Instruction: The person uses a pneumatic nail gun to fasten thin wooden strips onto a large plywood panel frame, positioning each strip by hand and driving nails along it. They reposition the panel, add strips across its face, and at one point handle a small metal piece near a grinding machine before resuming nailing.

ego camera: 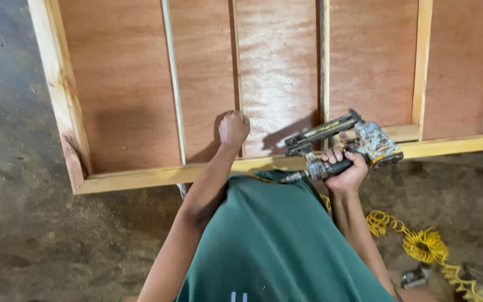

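Right hand: the right hand (pixel 344 170) is wrapped tight around the dark handle of a worn, paint-spattered pneumatic nail gun with a yellow-and-black body (pixel 345 145), fingers curled over the top of the grip
Nail gun: it lies nearly level just above the lower frame rail, its long narrow magazine reaching left and its bulky head to the right; the metal air fitting at the handle's end points left toward the person's body
Left hand: the left hand (pixel 233 130) is closed into a fist around the lower end of a thin pale wooden slat (pixel 237 67) that runs up the panel; the knuckles face the camera
Panel: a large reddish-brown plywood sheet (pixel 124 84) backs a frame of pale softwood; both hands work just above its lower rail (pixel 141 179)
Battens: another slim pale strip (pixel 173 84) stands left of the held slat, a darker one (pixel 323 61) to its right just above the nail gun, and wider pale uprights (pixel 422 61) farther right
Frame corner: a thick pale side rail (pixel 57 84) meets the lower rail at bottom left
Hose: a coiled yellow air hose (pixel 420 243) lies on the ground right of the right forearm, well apart from the panel
Clothing: a green shirt (pixel 275 246) fills the lower middle of the view
Ground: a dusty grey-brown floor (pixel 40 246) strewn with sawdust surrounds the frame
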Demonstrator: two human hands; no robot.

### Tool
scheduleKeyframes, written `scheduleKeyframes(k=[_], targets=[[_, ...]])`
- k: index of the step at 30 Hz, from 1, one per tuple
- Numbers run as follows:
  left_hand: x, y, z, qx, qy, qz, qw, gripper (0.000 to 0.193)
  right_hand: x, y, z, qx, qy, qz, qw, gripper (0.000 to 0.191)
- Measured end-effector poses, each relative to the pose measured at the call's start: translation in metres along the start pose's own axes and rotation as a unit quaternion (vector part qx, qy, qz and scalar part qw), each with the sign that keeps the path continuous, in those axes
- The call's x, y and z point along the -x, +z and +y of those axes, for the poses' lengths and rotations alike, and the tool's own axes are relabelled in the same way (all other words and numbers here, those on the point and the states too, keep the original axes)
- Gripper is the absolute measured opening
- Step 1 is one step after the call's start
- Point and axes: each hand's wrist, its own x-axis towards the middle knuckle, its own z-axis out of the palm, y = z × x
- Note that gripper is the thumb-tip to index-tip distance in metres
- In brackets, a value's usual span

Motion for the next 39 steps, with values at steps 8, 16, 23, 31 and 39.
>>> scheduleKeyframes(k=[8, 16, 23, 31, 39], targets=[[0.003, 0.013, -0.003, 0.008, -0.025, -0.027, 0.999, 0.026, 0.005, -0.002, -0.01, 0.056, -0.015, 0.0, 0.998, 0.06], [0.006, 0.009, 0.0, 0.03, -0.034, -0.021, 0.999, 0.029, -0.019, 0.047, -0.109, 0.309, -0.025, -0.093, 0.946, 0.053], [0.001, 0.011, 0.007, 0.03, -0.053, 0.007, 0.998, 0.042, -0.034, 0.049, -0.061, 0.389, 0.207, 0.001, 0.898, 0.013], [-0.008, 0.011, 0.008, 0.018, -0.028, -0.019, 0.999, 0.051, 0.006, 0.042, 0.042, 0.593, 0.281, -0.154, 0.738, 0.007], [-0.014, 0.022, 0.003, -0.044, -0.001, -0.022, 0.999, 0.03, 0.0, 0.075, 0.058, 0.584, 0.323, -0.112, 0.736, 0.011]])
